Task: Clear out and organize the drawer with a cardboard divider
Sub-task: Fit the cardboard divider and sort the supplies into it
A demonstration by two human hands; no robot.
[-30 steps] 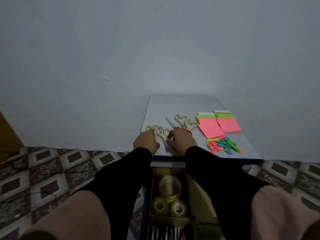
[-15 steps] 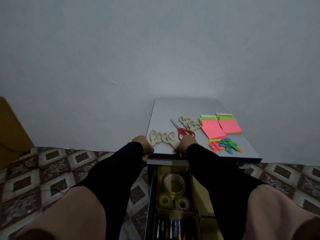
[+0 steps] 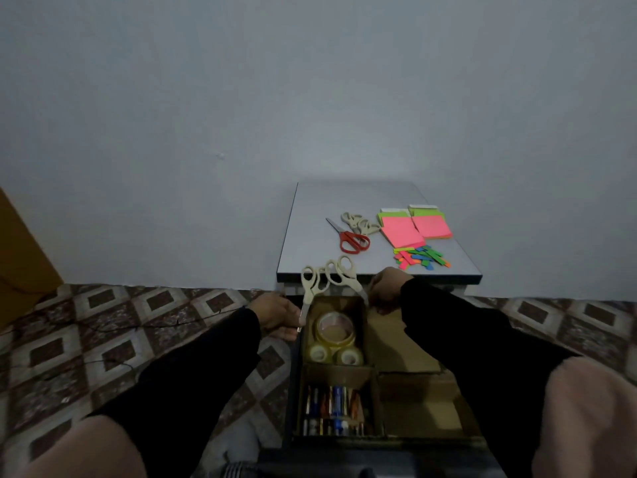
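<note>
While each hand's grip grasps beige scissors by the blades, left hand (image 3: 281, 317) and right hand (image 3: 386, 288) point handles up.

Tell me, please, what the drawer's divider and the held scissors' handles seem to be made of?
The divider looks like plain matte cardboard: dull brown, thin flat walls. The beige scissors in the left hand seem to have smooth plastic handles, judging by their even pale colour; the blades are mostly hidden.

Single head cam, looks fwd & down, close over open drawer (image 3: 375, 439), small table (image 3: 310, 243) beyond.
</note>
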